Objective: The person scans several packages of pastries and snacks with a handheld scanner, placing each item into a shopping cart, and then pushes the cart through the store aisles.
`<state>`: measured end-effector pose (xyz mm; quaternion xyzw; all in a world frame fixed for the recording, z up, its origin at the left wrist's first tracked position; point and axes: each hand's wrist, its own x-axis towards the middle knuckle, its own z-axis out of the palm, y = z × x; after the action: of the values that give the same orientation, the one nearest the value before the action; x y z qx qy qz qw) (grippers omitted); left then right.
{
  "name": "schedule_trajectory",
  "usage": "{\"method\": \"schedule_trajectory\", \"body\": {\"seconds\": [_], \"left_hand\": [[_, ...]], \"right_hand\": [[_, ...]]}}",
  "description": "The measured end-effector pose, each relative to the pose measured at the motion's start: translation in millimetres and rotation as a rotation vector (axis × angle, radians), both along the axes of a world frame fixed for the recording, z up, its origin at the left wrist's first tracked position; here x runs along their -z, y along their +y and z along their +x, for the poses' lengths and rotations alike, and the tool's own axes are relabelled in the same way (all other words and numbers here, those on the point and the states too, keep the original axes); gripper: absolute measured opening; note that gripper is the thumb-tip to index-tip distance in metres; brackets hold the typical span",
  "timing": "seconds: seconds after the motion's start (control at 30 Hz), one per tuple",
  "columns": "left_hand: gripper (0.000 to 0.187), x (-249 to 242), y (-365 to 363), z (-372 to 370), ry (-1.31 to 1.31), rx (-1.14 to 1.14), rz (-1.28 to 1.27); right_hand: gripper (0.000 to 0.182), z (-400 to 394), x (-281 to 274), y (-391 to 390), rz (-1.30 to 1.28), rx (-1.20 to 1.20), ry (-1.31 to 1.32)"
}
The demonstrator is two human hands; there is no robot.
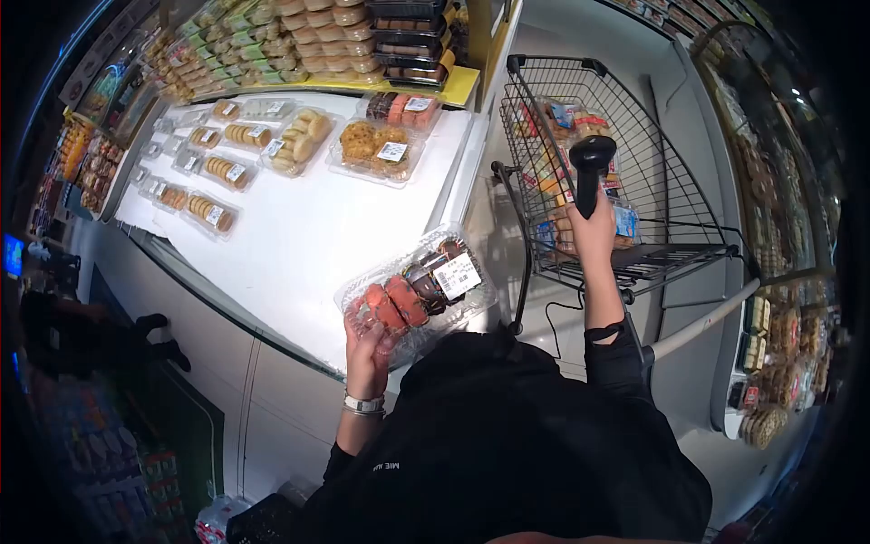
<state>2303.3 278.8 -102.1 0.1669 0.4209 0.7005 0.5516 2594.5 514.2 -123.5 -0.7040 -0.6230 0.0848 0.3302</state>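
Note:
My left hand is closed on the near left end of a clear plastic box of doughnuts. The box holds pink-glazed and dark chocolate doughnuts, and a white barcode label sits on its lid. It is tilted over the front edge of the white display table. My right hand is wrapped round the handle of a black handheld barcode scanner, whose rounded head points away from me. Scanner and hand are above the shopping cart, to the right of the box.
Labelled packs of cookies, a box of browned pastries and another doughnut box lie on the table. Stacked bread packs stand behind. Packaged goods fill part of the cart. Shelves of baked goods line the right; a person is at left.

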Motion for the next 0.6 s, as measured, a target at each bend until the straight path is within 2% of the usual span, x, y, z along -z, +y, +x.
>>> {"method": "schedule_trajectory", "body": {"seconds": [0.1, 0.13, 0.17, 0.3, 0.37, 0.43, 0.53, 0.6], "left_hand": [[0.054, 1, 20, 9, -0.001, 0.118, 0.032], [0.053, -3, 27, 15, -0.021, 0.124, 0.012], [0.053, -6, 35, 21, -0.041, 0.129, -0.009], [0.053, -16, 72, 54, -0.078, 0.202, 0.011], [0.052, -17, 95, 71, -0.071, 0.254, 0.015], [0.052, -9, 116, 87, -0.006, 0.286, -0.012], [0.048, -10, 157, 123, 0.053, 0.322, -0.003], [0.046, -10, 185, 145, 0.107, 0.359, -0.007]], "right_hand": [[0.058, 18, 6, 2, -0.143, 0.16, -0.102], [0.057, 27, 3, 5, -0.281, 0.135, 0.023], [0.056, 36, 11, 5, -0.328, 0.137, 0.034], [0.052, 68, 17, 5, -0.364, 0.239, 0.191], [0.05, 88, 21, 5, -0.444, 0.178, 0.062], [0.049, 108, 23, 2, -0.423, 0.187, 0.081], [0.05, 137, 22, 1, -0.489, 0.228, 0.255], [0.05, 151, 16, -2, -0.505, 0.25, 0.253]]}}
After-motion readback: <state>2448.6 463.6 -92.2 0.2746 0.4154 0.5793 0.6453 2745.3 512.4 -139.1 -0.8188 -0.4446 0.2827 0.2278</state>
